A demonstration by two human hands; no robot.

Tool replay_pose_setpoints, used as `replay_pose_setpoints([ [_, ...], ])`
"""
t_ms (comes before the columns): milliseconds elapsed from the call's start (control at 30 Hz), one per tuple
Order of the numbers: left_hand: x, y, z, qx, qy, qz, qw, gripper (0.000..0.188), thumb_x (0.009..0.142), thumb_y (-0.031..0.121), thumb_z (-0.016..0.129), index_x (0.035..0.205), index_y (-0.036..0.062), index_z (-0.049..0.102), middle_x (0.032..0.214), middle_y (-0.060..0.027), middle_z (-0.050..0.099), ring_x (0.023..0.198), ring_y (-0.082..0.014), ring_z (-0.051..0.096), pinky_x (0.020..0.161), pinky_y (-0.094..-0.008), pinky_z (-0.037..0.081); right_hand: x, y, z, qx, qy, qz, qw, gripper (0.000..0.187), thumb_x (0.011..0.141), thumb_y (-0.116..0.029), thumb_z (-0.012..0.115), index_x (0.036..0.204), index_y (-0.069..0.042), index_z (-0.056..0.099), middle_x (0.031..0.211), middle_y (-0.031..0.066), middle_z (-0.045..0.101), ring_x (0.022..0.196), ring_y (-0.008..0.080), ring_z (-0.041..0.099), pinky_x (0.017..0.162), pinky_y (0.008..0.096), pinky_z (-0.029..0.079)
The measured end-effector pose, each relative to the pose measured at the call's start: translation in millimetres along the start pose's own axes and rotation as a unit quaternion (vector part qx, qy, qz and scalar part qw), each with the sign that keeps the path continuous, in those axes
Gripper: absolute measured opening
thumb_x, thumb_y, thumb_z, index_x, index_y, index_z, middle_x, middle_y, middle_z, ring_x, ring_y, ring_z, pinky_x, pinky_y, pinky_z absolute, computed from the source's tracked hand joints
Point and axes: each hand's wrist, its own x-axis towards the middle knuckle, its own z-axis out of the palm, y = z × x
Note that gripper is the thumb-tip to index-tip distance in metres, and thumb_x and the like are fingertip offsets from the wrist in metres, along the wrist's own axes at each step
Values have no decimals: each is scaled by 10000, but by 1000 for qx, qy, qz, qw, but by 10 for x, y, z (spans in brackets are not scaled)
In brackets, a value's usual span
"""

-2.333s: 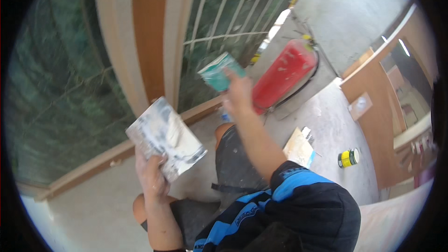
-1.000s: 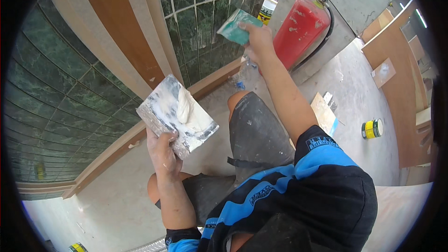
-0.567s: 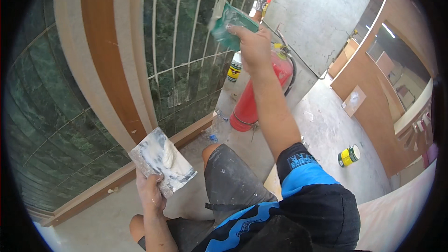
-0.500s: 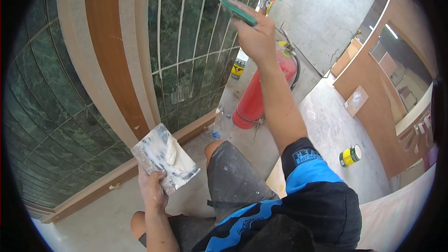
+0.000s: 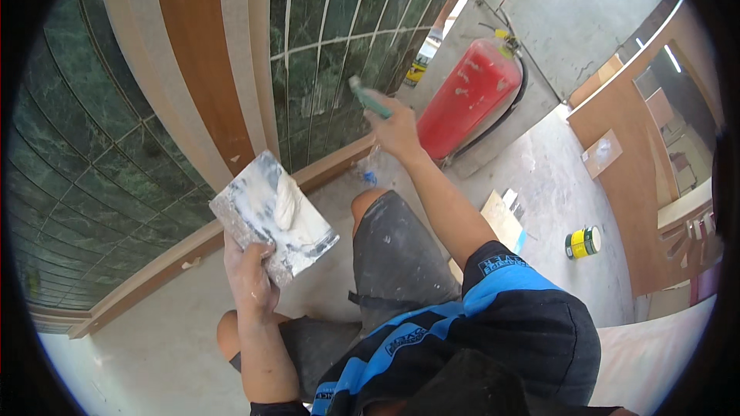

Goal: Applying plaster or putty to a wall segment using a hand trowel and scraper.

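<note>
Hands: left (image 5: 248,277) grips one board (image 5: 274,216); right (image 5: 397,127) one spatula (image 5: 368,97).
</note>
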Motion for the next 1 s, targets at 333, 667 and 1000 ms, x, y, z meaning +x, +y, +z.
replay_pose_setpoints([
  [333, 47, -86, 1, 1, -3, -3, 1000, 581, 720, 24, 418, 1293, -66, 383, 1171, -168, 539, 1028, -250, 595, 886, -351, 506, 1307, -144, -745, 647, 158, 348, 661, 211, 836, 42, 481, 1042, 21, 522, 998, 166, 566, 966, 303, 583, 824, 482, 552],
  [667, 34, -105, 15, -17, -29, -20, 999, 589, 734, 26, 411, 1316, -51, 367, 1198, -165, 528, 1078, -268, 578, 888, -386, 520, 1169, 211, -763, -173, 171, -174, 954, 475, 605, 30, 590, 1043, -126, 685, 1063, 106, 655, 896, 328, 577, 835, 394, 479],
  [1000, 207, -237, 214, 11, -24, 26, 999, 544, 768, -72, 514, 1292, -47, 372, 1199, -158, 527, 1079, -244, 560, 902, -357, 478, -520, -119, -496, 622, 27, 477, 620, 335, 836, -14, 556, 1161, 63, 534, 1055, 161, 634, 987, 277, 638, 902, 378, 511],
])
